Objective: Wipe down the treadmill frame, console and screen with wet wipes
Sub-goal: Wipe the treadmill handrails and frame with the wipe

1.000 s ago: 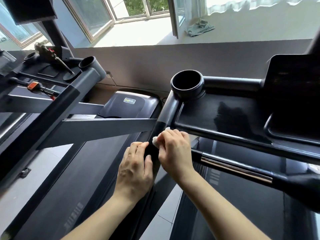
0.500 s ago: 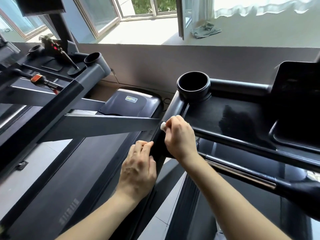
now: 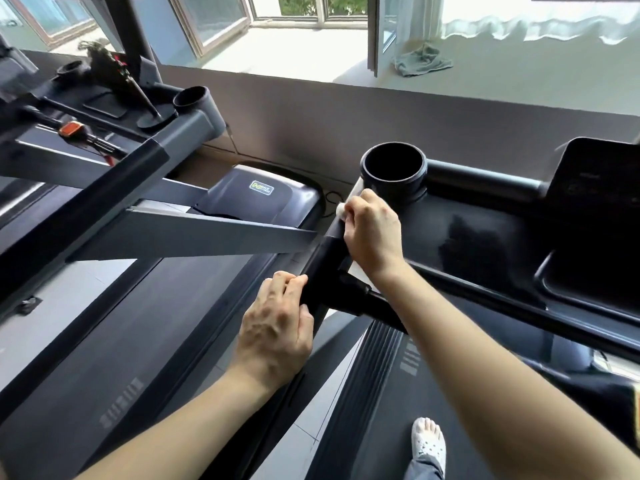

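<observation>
Wet wipe (image 3: 341,210) is being carried up the frame post (image 3: 322,263): a second ago it was being worked right next to the left hand (image 3: 277,327), now it is being pressed against the post top, just under the cup holder (image 3: 393,171). Right hand (image 3: 372,233) is being kept curled over the wipe, pinching it to the post; only a white corner is showing past the fingers. Left hand is being kept wrapped round the post lower down, unmoved, apparently for bracing. Read: this post is probably being finished off in one upward stroke; console tray (image 3: 485,216) and screen (image 3: 599,181) are likely still being left for later. A dull patch on the tray is being seen, damp or reflection cannot be told. Stroke is being blocked ahead by the cup holder. Left side is being crowded by the grey arm of the neighbouring treadmill (image 3: 194,239), ending just beside the post. Handlebar (image 3: 379,301) is being crossed by the right wrist.
</observation>
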